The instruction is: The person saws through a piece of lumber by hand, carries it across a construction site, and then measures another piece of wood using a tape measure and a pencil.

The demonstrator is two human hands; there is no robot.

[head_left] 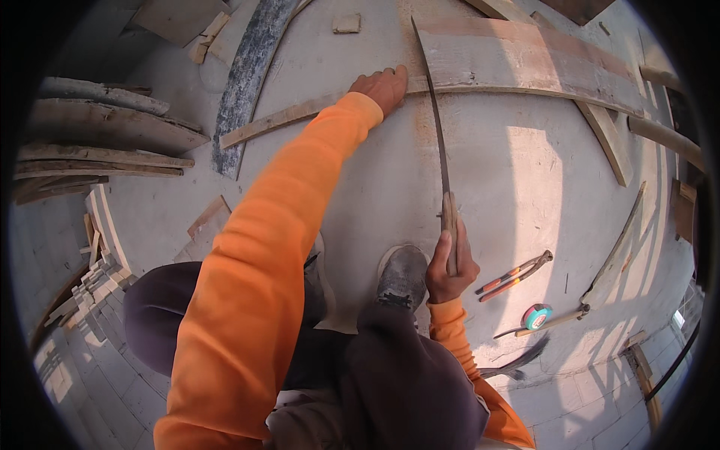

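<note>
My right hand (pixel 452 262) is closed around the wooden handle of a handsaw (pixel 438 124). The long thin blade points away from me and crosses a narrow wooden batten (pixel 289 114). Just left of the blade, my left hand (pixel 385 88) grips the batten, its fingers curled over the wood. A wide plank (pixel 480 60) lies along the batten's far side, right of the saw. The batten's left end rests over a dark, stained board (pixel 251 75). Where the teeth meet the wood is too fine to make out.
Right of my shoe (pixel 403 274) lie pincers (pixel 516 276) with red-orange handles, a teal and pink round roll (pixel 535 316), a hammer (pixel 559 321) and dark wires (pixel 517 364). Boards are stacked at left (pixel 112 127). Another timber (pixel 606 142) slants beneath the batten.
</note>
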